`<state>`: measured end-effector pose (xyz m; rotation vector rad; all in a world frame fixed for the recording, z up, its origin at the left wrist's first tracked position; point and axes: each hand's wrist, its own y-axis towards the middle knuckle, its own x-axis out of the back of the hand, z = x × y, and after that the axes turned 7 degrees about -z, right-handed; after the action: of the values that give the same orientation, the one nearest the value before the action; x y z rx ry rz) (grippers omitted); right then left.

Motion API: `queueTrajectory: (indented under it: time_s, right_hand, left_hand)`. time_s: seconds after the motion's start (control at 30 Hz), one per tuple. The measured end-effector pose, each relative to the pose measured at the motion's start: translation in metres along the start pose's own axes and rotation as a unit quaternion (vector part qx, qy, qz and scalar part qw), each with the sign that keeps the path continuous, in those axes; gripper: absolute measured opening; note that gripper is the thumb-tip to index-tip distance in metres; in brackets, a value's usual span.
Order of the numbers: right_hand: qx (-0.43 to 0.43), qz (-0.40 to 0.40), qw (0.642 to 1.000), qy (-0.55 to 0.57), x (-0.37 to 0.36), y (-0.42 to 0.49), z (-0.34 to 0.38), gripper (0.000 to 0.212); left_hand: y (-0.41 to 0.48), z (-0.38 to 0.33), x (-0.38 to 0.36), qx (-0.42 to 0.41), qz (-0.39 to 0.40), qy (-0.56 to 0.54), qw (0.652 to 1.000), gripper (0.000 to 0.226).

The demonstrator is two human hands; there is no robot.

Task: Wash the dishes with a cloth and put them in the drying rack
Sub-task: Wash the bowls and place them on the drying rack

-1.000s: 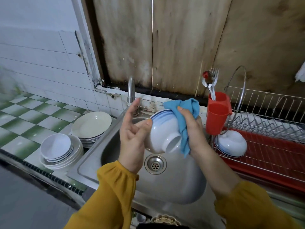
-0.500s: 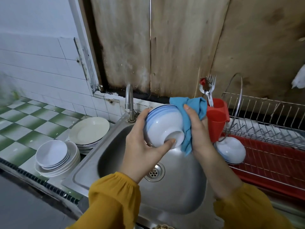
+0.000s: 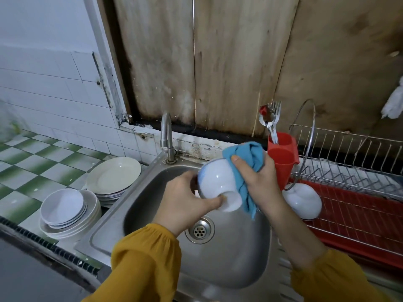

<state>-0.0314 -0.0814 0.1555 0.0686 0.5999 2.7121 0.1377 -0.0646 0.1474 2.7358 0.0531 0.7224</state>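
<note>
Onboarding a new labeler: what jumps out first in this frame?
Centre frame, over the steel sink, the left hand holds a tilted white bowl while the right hand presses a blue cloth against it. Right of the sink, the drying rack holds one upturned bowl. On the left, two stacks of plates sit on the counter.

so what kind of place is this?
Most likely a modest home kitchen, at the washing-up spot: a stainless steel sink with a faucet, a wire drying rack beside it holding an upturned bowl, and stacked plates on the green-and-white tiled counter.
</note>
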Motion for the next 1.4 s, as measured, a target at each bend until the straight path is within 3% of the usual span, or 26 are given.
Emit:
queueTrajectory:
  time_s: [0.07, 0.13, 0.2, 0.3, 0.33, 0.47, 0.53, 0.6, 0.67, 0.77, 0.9, 0.97, 1.03, 1.1, 1.17, 1.3, 1.4]
  right_hand:
    - [0.089, 0.082, 0.986, -0.115, -0.001, -0.006, 0.0, 0.025]
    - [0.153, 0.114, 0.969, -0.157, -0.003, -0.007, 0.003, 0.023]
    - [0.153, 0.074, 0.982, -0.081, -0.005, -0.002, 0.003, 0.022]
    - [0.004, -0.027, 0.995, 0.097, -0.008, 0.0, -0.003, 0.022]
    - [-0.004, -0.041, 0.994, 0.103, -0.011, -0.003, -0.004, 0.024]
    - [0.168, -0.023, 0.985, -0.002, -0.018, -0.013, -0.004, 0.034]
    - [0.101, -0.049, 0.992, 0.059, -0.019, -0.012, 0.0, 0.03]
    - [-0.095, -0.078, 0.972, 0.2, -0.021, -0.013, 0.0, 0.012]
    - [-0.185, -0.092, 0.957, 0.205, -0.02, -0.016, -0.004, 0.008]
    - [-0.108, -0.084, 0.982, 0.128, -0.019, -0.017, -0.002, 0.015]
    - [0.083, 0.041, 0.996, 0.014, -0.014, -0.01, 0.001, 0.026]
    - [0.117, 0.037, 0.992, 0.008, -0.014, -0.01, 0.002, 0.026]
    - [0.055, -0.038, 0.995, 0.074, -0.014, -0.012, 0.001, 0.021]
    - [-0.114, -0.1, 0.972, 0.181, -0.015, -0.016, -0.001, 0.011]
    - [-0.218, -0.121, 0.944, 0.217, -0.014, -0.018, -0.006, 0.006]
    - [-0.136, -0.106, 0.971, 0.164, -0.014, -0.022, -0.003, 0.011]
    - [-0.061, -0.092, 0.99, 0.087, -0.015, -0.019, 0.004, 0.018]
  left_hand:
    - [-0.001, 0.002, -0.003, -0.047, 0.025, 0.044, 0.998, 0.077]
    - [-0.003, 0.003, -0.004, -0.068, 0.013, 0.028, 0.997, 0.083]
    - [-0.006, 0.003, -0.003, -0.033, -0.041, -0.041, 0.998, 0.077]
    - [-0.008, 0.001, -0.002, 0.01, -0.084, -0.126, 0.988, 0.059]
    - [-0.008, 0.001, -0.003, 0.009, -0.08, -0.121, 0.989, 0.058]
    - [-0.012, -0.004, -0.003, -0.012, -0.107, -0.128, 0.986, 0.063]
    - [-0.015, -0.002, -0.004, 0.004, -0.131, -0.166, 0.977, 0.065]
    - [-0.016, 0.0, -0.005, 0.033, -0.133, -0.197, 0.971, 0.063]
    - [-0.013, 0.003, -0.004, 0.038, -0.095, -0.15, 0.983, 0.057]
    - [-0.006, 0.004, 0.001, 0.003, -0.049, 0.0, 0.999, 0.058]
    - [-0.001, -0.003, 0.003, -0.085, -0.048, 0.079, 0.992, 0.083]
    - [-0.005, -0.005, 0.0, -0.099, -0.076, 0.054, 0.991, 0.08]
    - [-0.014, -0.006, -0.003, -0.059, -0.121, -0.047, 0.99, 0.072]
    - [-0.019, -0.007, -0.007, 0.002, -0.136, -0.138, 0.981, 0.066]
    - [-0.018, -0.005, -0.008, -0.001, -0.119, -0.113, 0.986, 0.065]
    - [-0.012, -0.009, -0.003, -0.073, -0.051, 0.021, 0.996, 0.077]
    - [-0.013, -0.008, -0.003, -0.088, -0.055, -0.007, 0.995, 0.084]
